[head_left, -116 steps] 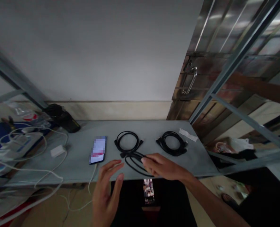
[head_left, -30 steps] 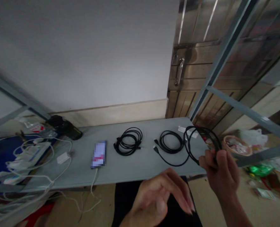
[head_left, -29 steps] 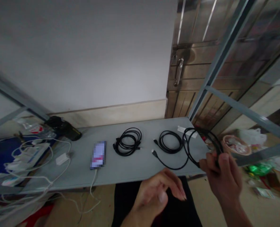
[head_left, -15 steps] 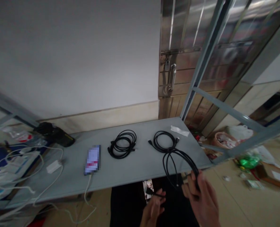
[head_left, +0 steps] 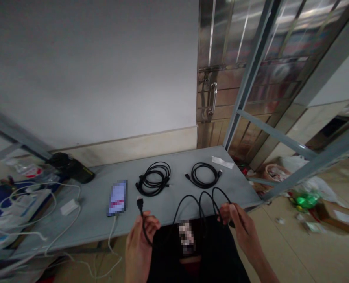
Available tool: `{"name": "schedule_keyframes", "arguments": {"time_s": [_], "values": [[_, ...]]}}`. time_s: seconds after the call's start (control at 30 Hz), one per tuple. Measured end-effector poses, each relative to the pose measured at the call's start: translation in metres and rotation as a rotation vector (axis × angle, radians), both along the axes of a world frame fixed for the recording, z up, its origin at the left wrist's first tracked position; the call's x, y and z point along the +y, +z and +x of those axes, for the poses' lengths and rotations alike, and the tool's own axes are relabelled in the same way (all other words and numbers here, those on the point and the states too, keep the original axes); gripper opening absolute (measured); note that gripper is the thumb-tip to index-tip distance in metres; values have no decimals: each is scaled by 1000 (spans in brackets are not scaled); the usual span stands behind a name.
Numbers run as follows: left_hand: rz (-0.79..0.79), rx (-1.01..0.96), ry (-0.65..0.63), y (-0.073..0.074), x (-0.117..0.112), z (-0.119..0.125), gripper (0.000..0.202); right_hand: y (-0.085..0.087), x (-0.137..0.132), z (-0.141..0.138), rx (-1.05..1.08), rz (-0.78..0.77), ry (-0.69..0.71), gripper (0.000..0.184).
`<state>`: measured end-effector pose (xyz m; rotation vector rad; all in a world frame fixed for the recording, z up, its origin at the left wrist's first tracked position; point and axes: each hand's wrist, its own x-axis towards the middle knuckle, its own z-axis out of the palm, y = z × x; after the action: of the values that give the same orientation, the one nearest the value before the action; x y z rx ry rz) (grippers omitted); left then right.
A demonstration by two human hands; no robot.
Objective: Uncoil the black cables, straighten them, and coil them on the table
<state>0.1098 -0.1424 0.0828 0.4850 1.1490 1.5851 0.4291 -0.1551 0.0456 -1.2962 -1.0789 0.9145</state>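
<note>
A black cable (head_left: 178,206) hangs in loose loops between my hands, over my lap and the shelf's front edge. My left hand (head_left: 143,236) is closed on it near one end, where a plug (head_left: 139,203) with a metal tip sticks up. My right hand (head_left: 235,220) grips the cable farther along, fingers curled round it. On the grey shelf top (head_left: 162,214) beyond lie two coiled black cables: a thicker coil (head_left: 153,182) left of centre and a single coil (head_left: 204,176) with its plugs showing to the right.
A phone (head_left: 117,198) with a white charging cord lies to the left. Behind it are a black bottle (head_left: 74,169), a white adapter (head_left: 68,207) and tangled white cords. A white strip (head_left: 222,162) lies at the right end. A metal frame post (head_left: 242,94) rises there.
My left hand has moved left with the plug end, and the cable between my hands has spread into open loops. My right hand has shifted slightly left, off the coil on the shelf.
</note>
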Motion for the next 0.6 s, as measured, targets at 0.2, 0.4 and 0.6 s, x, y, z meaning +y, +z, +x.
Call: {"name": "schedule_keyframes", "arguments": {"time_s": [0.2,0.4,0.6], "values": [[-14,-72,289,25,7,-73,15,-7,3,64,168,42,-287,52],[-4,-87,397,25,0,-109,18,1,-7,105,261,149,-527,50],[-62,-106,407,22,5,-106,23,3,-15,111,223,175,-571,52]]}}
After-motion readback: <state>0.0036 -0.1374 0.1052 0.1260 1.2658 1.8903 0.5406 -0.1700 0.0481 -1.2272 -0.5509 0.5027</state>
